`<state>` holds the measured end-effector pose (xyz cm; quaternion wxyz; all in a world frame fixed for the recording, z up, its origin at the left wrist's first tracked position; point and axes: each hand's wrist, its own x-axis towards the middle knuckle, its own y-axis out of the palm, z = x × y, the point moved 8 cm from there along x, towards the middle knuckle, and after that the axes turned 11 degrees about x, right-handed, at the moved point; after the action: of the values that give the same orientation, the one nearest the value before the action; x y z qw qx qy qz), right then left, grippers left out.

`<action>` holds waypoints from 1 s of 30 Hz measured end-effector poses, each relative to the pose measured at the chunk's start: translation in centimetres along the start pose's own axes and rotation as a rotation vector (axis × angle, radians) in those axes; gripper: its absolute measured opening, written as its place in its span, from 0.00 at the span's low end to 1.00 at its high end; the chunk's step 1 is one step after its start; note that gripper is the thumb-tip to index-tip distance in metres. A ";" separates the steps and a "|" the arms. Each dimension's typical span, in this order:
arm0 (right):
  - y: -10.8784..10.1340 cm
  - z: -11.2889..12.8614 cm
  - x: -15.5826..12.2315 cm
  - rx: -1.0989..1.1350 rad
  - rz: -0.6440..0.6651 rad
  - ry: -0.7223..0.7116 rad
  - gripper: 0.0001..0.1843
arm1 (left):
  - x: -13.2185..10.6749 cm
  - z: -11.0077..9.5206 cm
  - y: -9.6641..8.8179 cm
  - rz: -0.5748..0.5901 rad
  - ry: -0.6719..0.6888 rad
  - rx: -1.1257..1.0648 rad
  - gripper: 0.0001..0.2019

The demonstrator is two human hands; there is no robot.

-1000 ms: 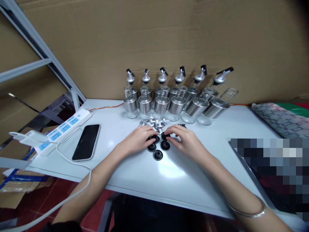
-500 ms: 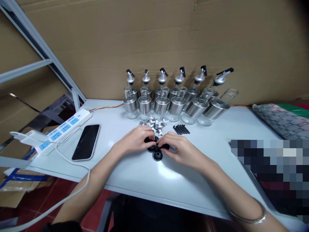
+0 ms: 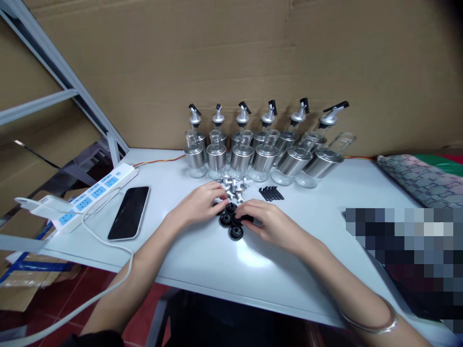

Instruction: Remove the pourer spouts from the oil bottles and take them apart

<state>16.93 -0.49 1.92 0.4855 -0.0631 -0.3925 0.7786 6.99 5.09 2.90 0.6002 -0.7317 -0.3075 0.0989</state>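
Several black round caps lie clustered on the white table in front of me. My left hand rests at the left of the cluster, fingers curled toward a cap and the small silver parts behind it. My right hand lies over the right side of the cluster, fingertips pinched on a black cap. What the left fingers hold is hidden.
A row of glass bottles with steel sleeves and pour spouts stands at the back against cardboard. Black sticks lie right of the silver parts. A phone and power strip lie left; a patterned cloth lies right.
My right hand has drawn back toward me from the far caps onto the nearer ones, uncovering the black sticks. My left hand has shifted slightly left and up toward the silver parts.
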 end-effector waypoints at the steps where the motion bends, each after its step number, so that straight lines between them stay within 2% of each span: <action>1: 0.0 0.0 0.0 0.001 -0.002 -0.002 0.10 | -0.1 0.4 -0.1 -0.005 -0.023 0.007 0.08; 5: 0.0 -0.1 0.0 -0.035 -0.019 -0.018 0.12 | -0.2 1.2 0.3 0.040 -0.056 0.025 0.07; 13: 0.3 -0.4 0.1 0.007 0.010 0.020 0.09 | -0.2 1.2 1.5 0.119 -0.071 0.022 0.07; 17: -0.7 -0.2 -0.1 -0.042 -0.036 0.031 0.09 | -0.2 1.2 1.4 0.138 -0.076 0.013 0.07; 19: -1.3 -0.7 -0.3 -0.090 -0.060 0.095 0.12 | -0.3 1.4 1.3 0.144 -0.089 0.011 0.06; 24: -1.0 -2.8 -0.6 -0.133 0.055 0.269 0.12 | -0.3 1.3 1.5 0.189 -0.090 -0.020 0.05; 30: -0.4 -2.3 -0.3 -0.078 0.100 0.253 0.11 | -0.1 0.5 1.7 0.190 -0.037 -0.074 0.06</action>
<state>18.47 0.61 0.54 0.4891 -0.1991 -0.3542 0.7718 7.25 5.31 1.14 0.5549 -0.7773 -0.2511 0.1576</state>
